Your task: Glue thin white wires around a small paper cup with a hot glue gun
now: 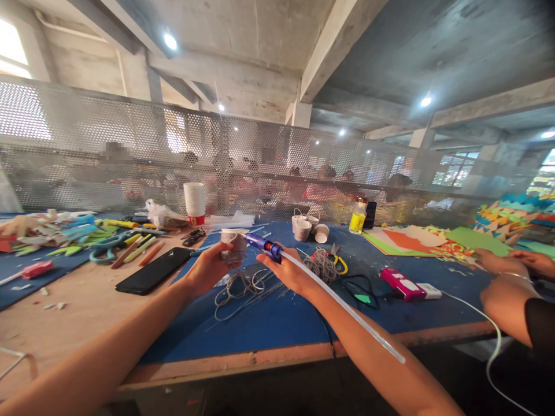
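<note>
My left hand (211, 266) is closed around a small pale cup (236, 245), which is tilted a little above the blue mat (260, 330). In my right hand (291, 270) is a blue glue gun (265, 247), its nozzle against or very near the cup's side. A long clear glue stick (347, 309) runs back from the gun over my right forearm. Loose grey cord (236, 294) lies beneath my hands, and a tangled bundle of cord (323, 264) sits just to the right. Several small cups (302, 229) stand behind, one lying on its side.
Left: a black phone (154, 271), scissors (106, 248), markers and a paper cup stack (195, 202). Right: a yellow-labelled bottle (358, 216), yellow-handled pliers (340, 264), a pink power bank (402, 284) with cable and coloured paper (411, 240). Another person's hands (505, 277) are at far right.
</note>
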### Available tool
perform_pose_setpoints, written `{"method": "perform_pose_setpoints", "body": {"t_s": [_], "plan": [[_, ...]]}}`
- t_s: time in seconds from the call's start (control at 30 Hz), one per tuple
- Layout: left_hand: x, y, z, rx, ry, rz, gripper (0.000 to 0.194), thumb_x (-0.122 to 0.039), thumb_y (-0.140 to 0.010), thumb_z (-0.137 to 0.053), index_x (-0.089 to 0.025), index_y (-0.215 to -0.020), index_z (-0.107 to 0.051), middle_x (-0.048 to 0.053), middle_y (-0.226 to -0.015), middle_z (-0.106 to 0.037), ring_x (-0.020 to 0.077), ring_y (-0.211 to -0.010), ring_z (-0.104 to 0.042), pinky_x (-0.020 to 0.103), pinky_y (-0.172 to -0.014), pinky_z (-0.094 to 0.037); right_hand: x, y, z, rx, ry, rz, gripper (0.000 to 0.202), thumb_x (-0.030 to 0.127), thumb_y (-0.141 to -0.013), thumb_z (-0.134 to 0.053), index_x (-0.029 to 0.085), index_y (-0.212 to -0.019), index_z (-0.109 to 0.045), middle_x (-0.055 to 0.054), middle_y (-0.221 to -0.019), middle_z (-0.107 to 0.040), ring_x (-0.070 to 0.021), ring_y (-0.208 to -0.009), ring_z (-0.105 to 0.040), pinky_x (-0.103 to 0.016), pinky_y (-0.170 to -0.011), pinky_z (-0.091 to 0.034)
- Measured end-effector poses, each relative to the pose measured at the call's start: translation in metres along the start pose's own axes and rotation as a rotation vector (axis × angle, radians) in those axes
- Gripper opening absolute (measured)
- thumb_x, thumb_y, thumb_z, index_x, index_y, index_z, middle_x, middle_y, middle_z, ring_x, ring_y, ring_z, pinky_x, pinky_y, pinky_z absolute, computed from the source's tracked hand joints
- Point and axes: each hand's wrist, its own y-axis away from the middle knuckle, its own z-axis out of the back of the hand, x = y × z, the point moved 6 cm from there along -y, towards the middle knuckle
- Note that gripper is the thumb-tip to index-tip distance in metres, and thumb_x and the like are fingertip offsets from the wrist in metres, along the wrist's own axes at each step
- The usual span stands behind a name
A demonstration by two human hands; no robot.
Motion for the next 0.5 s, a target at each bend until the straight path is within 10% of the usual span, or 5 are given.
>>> {"method": "perform_pose_setpoints", "body": {"t_s": [0.5], "plan": [[0.0003, -0.0009, 0.0007, 0.035, -0.001, 0.013, 0.028, -0.021, -0.081, -0.063, -0.016, -0.106, -0.074, 0.011, -0.099, -0.077, 0.0239, -0.088, -0.071, 0.034, -0.078, -0.055, -0.0007, -0.0002, -0.0006, 0.007, -0.019, 0.000, 0.042, 0.059, -0.090, -0.062, 0.018, -0.090, -0.067, 0.001, -0.064, -0.060, -0.0129, -0.057, -0.049, -0.023, -0.057, -0.037]]}}
